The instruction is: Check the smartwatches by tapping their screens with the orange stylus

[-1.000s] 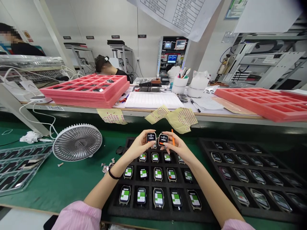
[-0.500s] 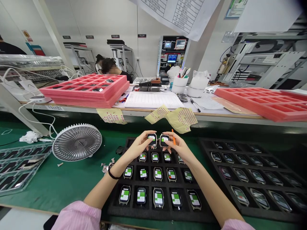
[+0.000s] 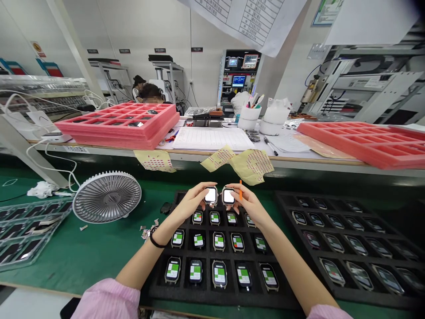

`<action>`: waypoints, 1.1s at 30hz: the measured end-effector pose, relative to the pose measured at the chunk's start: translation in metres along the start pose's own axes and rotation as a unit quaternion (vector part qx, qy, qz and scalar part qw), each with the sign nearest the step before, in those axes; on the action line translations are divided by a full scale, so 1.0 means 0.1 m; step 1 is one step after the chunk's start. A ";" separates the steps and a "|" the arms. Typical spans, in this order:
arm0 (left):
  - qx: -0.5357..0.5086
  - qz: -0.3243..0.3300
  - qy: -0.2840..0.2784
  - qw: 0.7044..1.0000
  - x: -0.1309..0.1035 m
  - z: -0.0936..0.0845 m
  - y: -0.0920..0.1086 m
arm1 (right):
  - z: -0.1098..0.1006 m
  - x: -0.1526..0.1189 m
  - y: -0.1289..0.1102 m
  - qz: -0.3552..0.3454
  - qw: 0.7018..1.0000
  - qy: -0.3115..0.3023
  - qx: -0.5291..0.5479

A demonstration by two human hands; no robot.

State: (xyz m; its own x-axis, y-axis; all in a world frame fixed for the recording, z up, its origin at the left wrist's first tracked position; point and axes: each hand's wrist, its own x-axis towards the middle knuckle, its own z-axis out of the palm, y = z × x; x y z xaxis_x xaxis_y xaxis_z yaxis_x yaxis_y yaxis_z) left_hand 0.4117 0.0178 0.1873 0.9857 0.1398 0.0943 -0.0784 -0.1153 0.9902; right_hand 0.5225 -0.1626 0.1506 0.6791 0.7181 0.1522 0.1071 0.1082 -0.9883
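Side by side above the back row of a black foam tray point(image 3: 207, 277), two smartwatch bodies without straps are held up, both screens glowing plain white. My left hand point(image 3: 194, 199) grips the left smartwatch point(image 3: 210, 196) by its edges. The right smartwatch point(image 3: 229, 196) is in my right hand point(image 3: 247, 201), and a thin orange stick point(image 3: 241, 189) pokes up between those fingers. Below, the tray's compartments hold several more watches, such as one watch point(image 3: 219, 274) in the front row, showing green and white screens, a few with a red patch.
A second black tray point(image 3: 288, 208) of mostly dark watches lies to the right. On the left stand a round grey fan point(image 3: 106, 197) and a clear tray point(image 3: 33, 230). The shelf behind carries pink foam trays point(image 3: 116, 133), paper sheets point(image 3: 212, 138) and a pen cup point(image 3: 249, 117).
Both held watches' screens have turned from green-and-white panels to plain white. My thumbs have shifted outward from the screens towards the edges. The hands stay in nearly the same place.
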 end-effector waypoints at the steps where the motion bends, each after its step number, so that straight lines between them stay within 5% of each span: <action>1: -0.005 0.000 -0.005 1.000 0.00 -0.01 -0.01 | -0.01 0.00 0.00 0.002 1.000 -0.006 0.004; 9: -0.017 0.013 -0.034 0.999 0.03 -0.02 -0.09 | 0.01 -0.02 -0.06 0.002 1.000 -0.015 0.012; 33: 0.043 -0.012 0.001 0.999 0.05 -0.03 -0.04 | 0.02 0.00 -0.05 0.005 1.000 0.023 0.015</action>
State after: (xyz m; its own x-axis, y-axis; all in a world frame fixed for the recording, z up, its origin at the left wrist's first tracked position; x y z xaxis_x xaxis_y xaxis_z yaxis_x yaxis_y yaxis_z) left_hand 0.4161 0.0218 0.1845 0.9869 0.1449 0.0716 -0.0422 -0.1963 0.9796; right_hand 0.5208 -0.1622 0.1553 0.7129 0.6870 0.1408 0.0784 0.1214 -0.9895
